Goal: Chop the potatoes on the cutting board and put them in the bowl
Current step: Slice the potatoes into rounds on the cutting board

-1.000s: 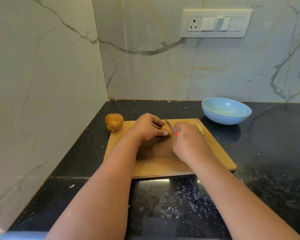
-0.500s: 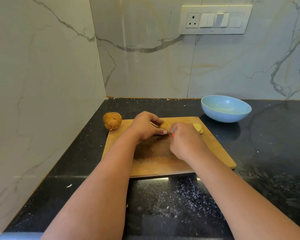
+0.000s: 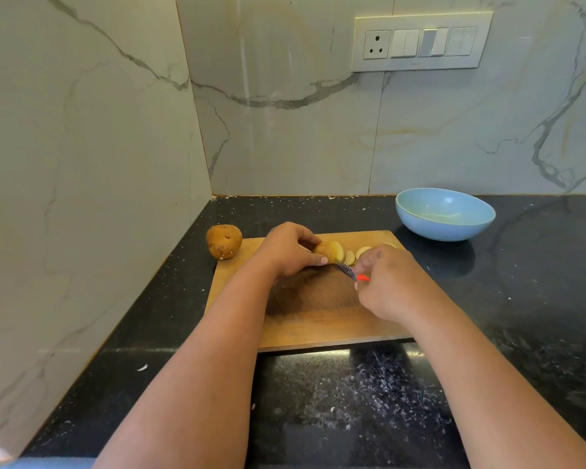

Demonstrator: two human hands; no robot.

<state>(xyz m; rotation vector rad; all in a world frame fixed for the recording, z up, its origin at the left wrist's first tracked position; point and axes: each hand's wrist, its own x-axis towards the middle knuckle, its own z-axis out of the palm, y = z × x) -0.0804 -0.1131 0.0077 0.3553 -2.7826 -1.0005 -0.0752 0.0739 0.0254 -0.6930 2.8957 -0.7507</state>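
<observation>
A wooden cutting board [image 3: 318, 319] lies on the black counter. My left hand [image 3: 286, 252] pins a partly sliced potato [image 3: 325, 249] at the board's far middle. My right hand [image 3: 391, 282] grips a small knife [image 3: 349, 270] with a red handle; its blade lies low against the board at the potato's near side. Several pale slices [image 3: 351, 257] lie to the right of the potato. A whole brown potato [image 3: 223, 241] sits at the board's far left corner. The light blue bowl [image 3: 445, 214] stands beyond the board's right corner, with no potato in it.
Marble walls close the counter at the left [image 3: 82, 198] and the back. A switch panel [image 3: 420, 42] hangs on the back wall. The black counter [image 3: 521, 299] stretches to the right of the board. Small white specks lie on it.
The knife blade has come down through the potato and now lies low near the board. More cut slices show to the right of the potato. My left hand stays on the potato.
</observation>
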